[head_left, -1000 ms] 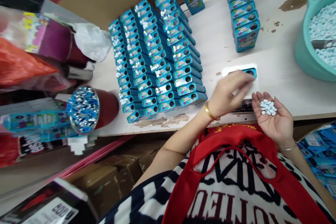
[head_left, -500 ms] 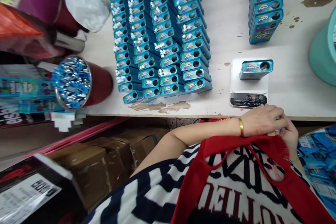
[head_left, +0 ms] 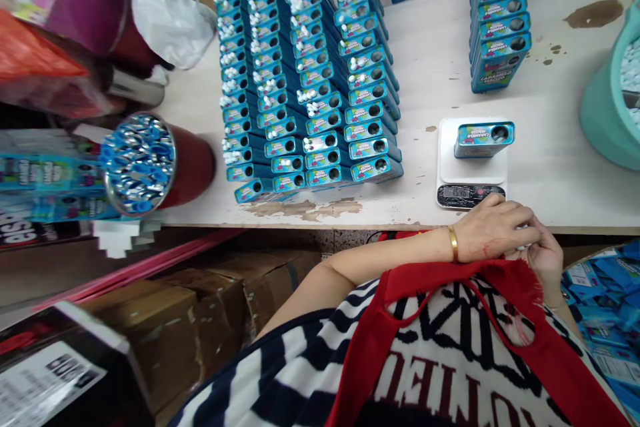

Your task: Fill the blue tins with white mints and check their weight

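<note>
While the blue Caramelo Macizo box (head_left: 481, 143) stands on the white kitchen scale (head_left: 473, 170), both hands are together just off its near right corner. Step in hand, judged from the pose: picking at or sorting small pale candies (head_left: 523, 247) at the right palm, with the box sitting on the platform. Left hand (head_left: 497, 230), gold bangle (head_left: 453, 243) at the wrist, lies palm down, fingers bent and reaching across to the right hand (head_left: 546, 259). Right hand is curled below and beside them, mostly hidden. Only a bit of white shows between the fingers; can't tell whether the left fingertips pinch a candy or how many the right palm holds.

Box is upright, beyond the fingers, touched by neither hand. Its round opening is at the right end of the top; how full it is, can't tell. Getting a candy in there from here would call for a firm pinch, a lift past the scale's display (head_left: 456, 193), and a release right over the opening without knocking the box. Left knuckles overlap the scale's near edge in view; contact unclear, and a press there could throw off the reading. Display digits too blurred to read surely.
</note>
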### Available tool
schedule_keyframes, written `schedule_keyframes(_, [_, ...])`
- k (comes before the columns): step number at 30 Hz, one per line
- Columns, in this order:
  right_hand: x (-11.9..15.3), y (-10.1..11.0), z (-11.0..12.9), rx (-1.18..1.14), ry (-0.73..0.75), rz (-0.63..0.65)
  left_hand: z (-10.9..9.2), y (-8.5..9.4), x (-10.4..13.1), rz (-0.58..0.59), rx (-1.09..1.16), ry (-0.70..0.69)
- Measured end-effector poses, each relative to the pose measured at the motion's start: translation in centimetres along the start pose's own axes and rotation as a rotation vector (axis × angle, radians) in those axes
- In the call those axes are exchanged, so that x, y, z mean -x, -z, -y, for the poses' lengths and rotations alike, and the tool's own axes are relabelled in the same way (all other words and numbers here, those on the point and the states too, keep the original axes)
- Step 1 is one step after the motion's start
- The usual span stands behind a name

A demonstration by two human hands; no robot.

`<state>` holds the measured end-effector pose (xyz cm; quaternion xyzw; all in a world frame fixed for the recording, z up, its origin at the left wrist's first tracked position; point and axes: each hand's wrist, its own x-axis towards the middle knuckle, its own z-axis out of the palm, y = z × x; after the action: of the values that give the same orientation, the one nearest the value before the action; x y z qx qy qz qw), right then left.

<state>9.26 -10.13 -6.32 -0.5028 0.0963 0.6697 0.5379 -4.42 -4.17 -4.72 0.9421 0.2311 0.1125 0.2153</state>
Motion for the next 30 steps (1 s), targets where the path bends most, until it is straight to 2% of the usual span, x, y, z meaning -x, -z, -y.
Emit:
schedule_keyframes(5, [-0.3, -1.3, 0.5, -0.170, -0.080, -0.030, 0.4, 0.2, 0.1, -0.073, -0.047, 0.000])
schedule_keyframes(8, [-0.3, -2.2, 0.8, -0.213, -0.118, -0.046, 1.5, 1.3, 0.5, -0.160, -0.086, -0.025])
schedule_keyframes(10, [-0.3, -2.4, 1.0, -0.197, -0.103, -0.033, 3.0, 2.7, 0.8, -0.289, -0.141, 0.063])
schedule_keyframes(12, [-0.3, -2.5, 1.2, -0.171, -0.093, -0.003, 4.9, 4.4, 1.1, -0.370, -0.211, 0.247])
schedule_keyframes(14, [-0.5, -2.4, 1.3, -0.151, -0.094, 0.031, 6.9, 6.1, 0.8, -0.306, -0.268, 0.355])
schedule_keyframes(17, [-0.7, -2.2, 1.4, -0.146, -0.082, 0.091, 9.2, 8.4, -0.8, -0.123, -0.321, 0.309])
schedule_keyframes(20, [-1.0, -2.1, 1.5, -0.149, -0.072, 0.141, 11.2, 9.5, -3.7, -0.138, -0.360, 0.325])
schedule_keyframes(22, [-1.1, -2.1, 1.7, -0.162, -0.063, 0.139, 12.7, 9.4, -5.8, -0.175, -0.366, 0.373])
schedule_keyframes(25, [-1.3, -1.9, 2.1, -0.182, -0.057, 0.083, 15.0, 8.4, -8.0, -0.167, -0.373, 0.419])
schedule_keyframes(28, [-1.8, -1.3, 2.9, -0.181, -0.040, 0.023, 16.6, 7.6, -8.6, -0.151, -0.392, 0.434])
schedule_keyframes(30, [-2.4, -0.6, 3.4, -0.175, 0.002, -0.013, 17.7, 8.0, -8.6, -0.174, -0.390, 0.398])
